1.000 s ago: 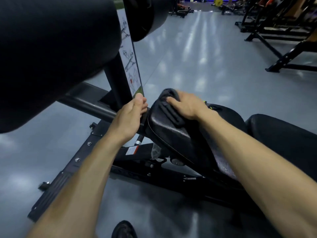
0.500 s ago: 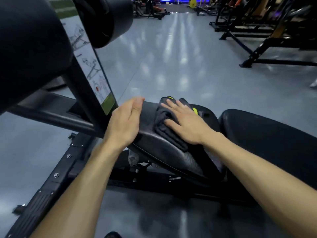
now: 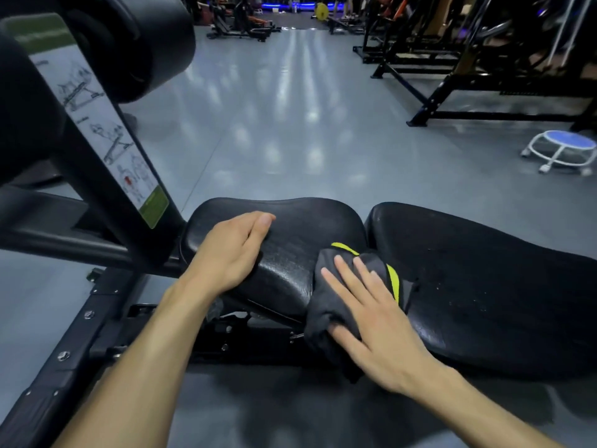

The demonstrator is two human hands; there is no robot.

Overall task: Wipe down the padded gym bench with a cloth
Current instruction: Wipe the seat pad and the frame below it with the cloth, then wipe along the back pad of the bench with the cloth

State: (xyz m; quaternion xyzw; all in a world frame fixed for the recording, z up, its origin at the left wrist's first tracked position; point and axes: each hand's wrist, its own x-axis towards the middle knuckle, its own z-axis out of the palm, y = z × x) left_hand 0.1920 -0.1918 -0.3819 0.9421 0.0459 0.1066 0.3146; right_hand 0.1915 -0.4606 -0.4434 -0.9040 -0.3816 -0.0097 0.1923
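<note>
The black padded bench has a seat pad (image 3: 300, 227) on the left and a longer back pad (image 3: 484, 273) on the right, with a narrow gap between them. A dark grey cloth with a yellow-green stripe (image 3: 326, 305) lies over the near right edge of the seat pad, at the gap, and hangs down below it. My right hand (image 3: 371, 321) presses flat on the cloth with its fingers spread. My left hand (image 3: 229, 250) rests on the left part of the seat pad, fingers loosely bent, holding nothing.
A black upright post with a white instruction label (image 3: 106, 140) and round roller pads (image 3: 135, 37) rises at the left. The bench's base frame (image 3: 74, 344) runs along the floor below. A blue-topped white stool (image 3: 563, 150) and black racks (image 3: 484, 69) stand at the right.
My right hand has slid the cloth from the seat pad's far left end toward its near right edge. My left hand shifted from the post's side onto the seat pad. The view rose.
</note>
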